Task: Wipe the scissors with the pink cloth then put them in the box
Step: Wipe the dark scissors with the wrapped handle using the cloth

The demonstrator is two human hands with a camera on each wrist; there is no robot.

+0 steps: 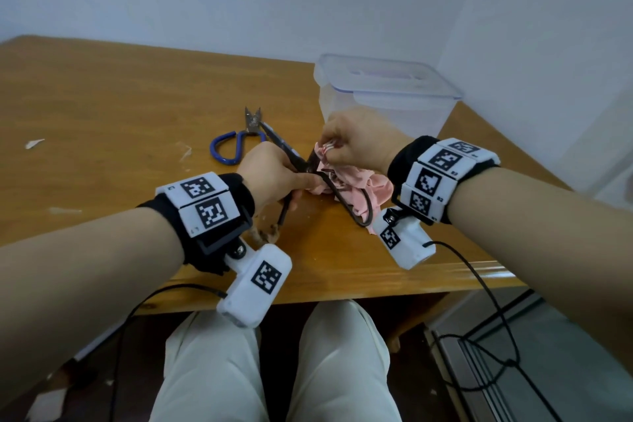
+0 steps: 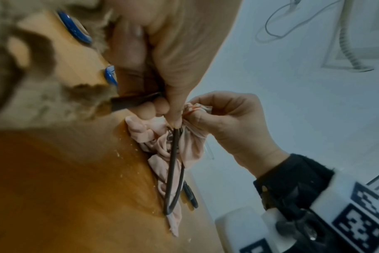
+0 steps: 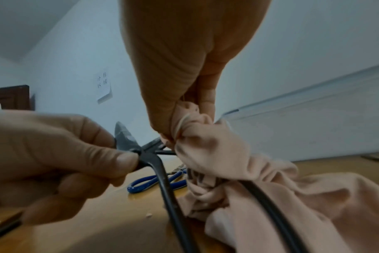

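Observation:
My left hand (image 1: 291, 178) grips a pair of black scissors (image 1: 279, 142) near the pivot, holding them just above the table. The blades point away to the left and the long loop handles (image 2: 173, 171) trail toward me over the cloth. My right hand (image 1: 330, 151) pinches a bunched part of the pink cloth (image 1: 363, 192) against the scissors by the pivot. The rest of the cloth (image 3: 270, 188) lies crumpled on the table under the handles. The clear plastic box (image 1: 387, 106) stands behind my right hand with its lid on top.
A second pair of scissors with blue handles (image 1: 252, 122) lies on the wooden table (image 1: 102, 96) beyond my left hand. A frayed brown scrap (image 1: 265, 235) sits under my left wrist. Walls close in behind and to the right. The table's front edge (image 1: 342, 288) is near my knees.

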